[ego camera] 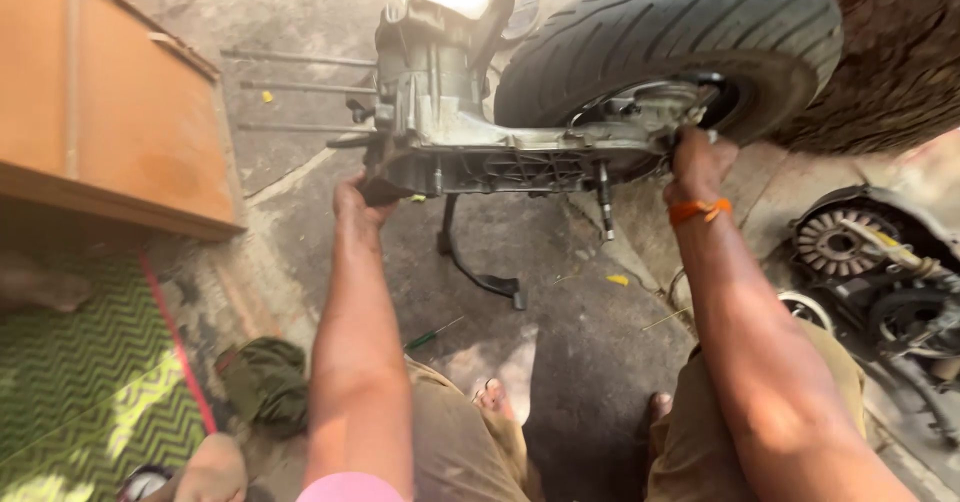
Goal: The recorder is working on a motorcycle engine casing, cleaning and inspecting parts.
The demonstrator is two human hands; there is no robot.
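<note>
Person stands over a scooter engine assembly [500,152] raised off the stained concrete floor [580,362], rear tyre [680,22] attached at the right end. Left hand [358,200] grips the underside of the crankcase at its left end, fingers curled shut on the casing. Right hand [698,157] clamps the casing edge beside the wheel hub, fingers wrapped tight; an orange thread band [698,209] sits on that wrist.

Judgement: the load looks uneven, heavier at the wheel, so a level two-point hold and bare feet kept back from under it matter most.

Casing is dull cast metal, ribbed, grimy. Tyre is black rubber with grooved tread. A bent black stand [480,267] hangs below. Nearby: wooden board [130,112], green zigzag mat [80,382], crumpled dark rag [265,382], loose engine parts [880,272] at right.
</note>
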